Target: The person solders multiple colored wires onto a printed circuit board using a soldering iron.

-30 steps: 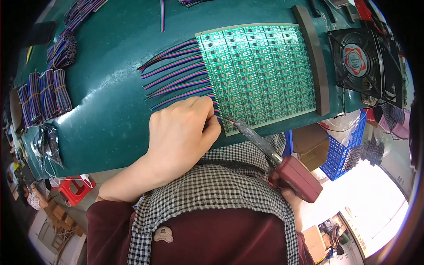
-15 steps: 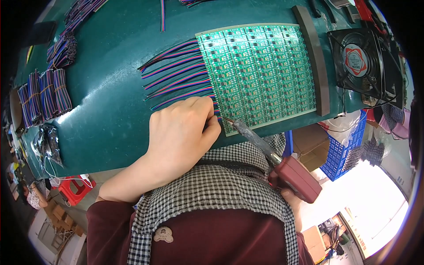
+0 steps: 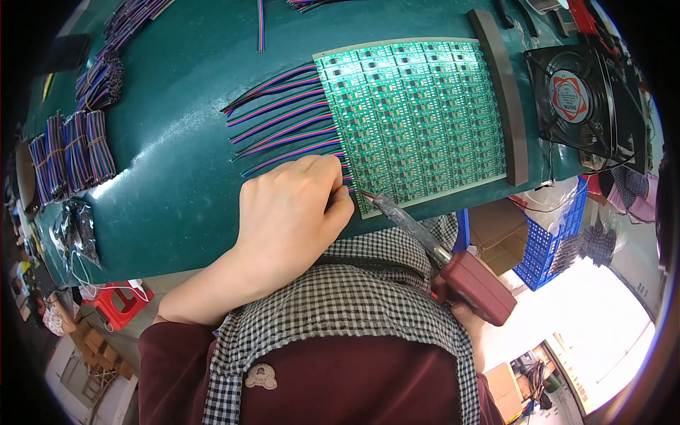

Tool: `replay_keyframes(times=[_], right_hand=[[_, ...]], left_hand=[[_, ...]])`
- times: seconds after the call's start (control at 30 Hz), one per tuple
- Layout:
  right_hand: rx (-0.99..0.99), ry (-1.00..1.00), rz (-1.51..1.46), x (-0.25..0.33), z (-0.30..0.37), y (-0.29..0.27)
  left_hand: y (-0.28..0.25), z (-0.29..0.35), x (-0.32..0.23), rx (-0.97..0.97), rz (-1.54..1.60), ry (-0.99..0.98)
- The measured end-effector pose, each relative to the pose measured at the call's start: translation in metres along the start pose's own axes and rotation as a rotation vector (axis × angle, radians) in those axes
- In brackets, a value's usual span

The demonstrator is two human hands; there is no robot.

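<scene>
A panel of small green circuit boards (image 3: pixel 425 117) lies on the green mat. Along its left edge, several short multicoloured ribbon wires (image 3: pixel 287 122) stick out to the left. My left hand (image 3: pixel 290 209) is closed in a pinch at the panel's lower left edge, on a ribbon wire (image 3: pixel 348 177) whose coloured ends show beside the fingertips. From the lower right, my right hand (image 3: pixel 467 319) grips a dark red soldering gun (image 3: pixel 480 287), mostly hidden behind its body. The gun's tip meets or nearly meets the panel's edge by the wire ends; exact contact cannot be made out.
A dark grey bar (image 3: pixel 504 99) lies along the panel's right edge, with a black fan (image 3: pixel 574 99) beyond it. Bundles of ribbon wires (image 3: pixel 71 152) lie at the left, above a clear plastic bag (image 3: pixel 76 230). Below the table's right side is a blue crate (image 3: pixel 538 248).
</scene>
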State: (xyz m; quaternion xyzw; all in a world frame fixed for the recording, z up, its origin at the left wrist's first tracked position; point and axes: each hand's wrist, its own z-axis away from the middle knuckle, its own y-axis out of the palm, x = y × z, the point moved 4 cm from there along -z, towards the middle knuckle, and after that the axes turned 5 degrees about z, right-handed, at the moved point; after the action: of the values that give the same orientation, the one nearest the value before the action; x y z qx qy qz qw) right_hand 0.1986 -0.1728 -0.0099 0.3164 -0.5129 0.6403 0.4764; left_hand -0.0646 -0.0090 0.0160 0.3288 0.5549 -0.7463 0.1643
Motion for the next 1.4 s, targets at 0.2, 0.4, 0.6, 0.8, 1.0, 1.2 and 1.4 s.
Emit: replay_keyframes(times=[0.2,0.4,0.6,0.8,1.0,1.2,1.4], right_hand=[[0.001,0.008,-0.005,0.0027,-0.0002,0.0014],[-0.027,-0.001,0.007,-0.0017,0.0060,-0.0034],[-0.012,0.083,-0.029,-0.0031,0.0047,-0.0029],[-0.009,0.060,-0.006,0.0012,-0.0008,0.0006],[-0.034,0.067,-0.044,0.0002,0.0018,0.0022],[-0.039,0.098,-0.101,-0.0030,0.0055,0.0003],[-0.028,0.135,-0.267,0.0040,0.0002,0.0010]], left_hand=[[-0.0003,0.0004,-0.0004,0.002,-0.011,-0.002],[0.0003,0.0013,-0.0011,-0.005,-0.006,-0.006],[-0.0013,0.0023,-0.0020,0.007,0.002,-0.002],[-0.0024,0.0026,-0.0014,0.033,-0.006,-0.001],[-0.0018,0.0034,-0.0006,0.031,0.011,-0.013],[-0.0009,0.0040,-0.0009,0.010,0.020,-0.011],[-0.0004,0.0048,-0.0009,0.017,0.010,-0.008]])
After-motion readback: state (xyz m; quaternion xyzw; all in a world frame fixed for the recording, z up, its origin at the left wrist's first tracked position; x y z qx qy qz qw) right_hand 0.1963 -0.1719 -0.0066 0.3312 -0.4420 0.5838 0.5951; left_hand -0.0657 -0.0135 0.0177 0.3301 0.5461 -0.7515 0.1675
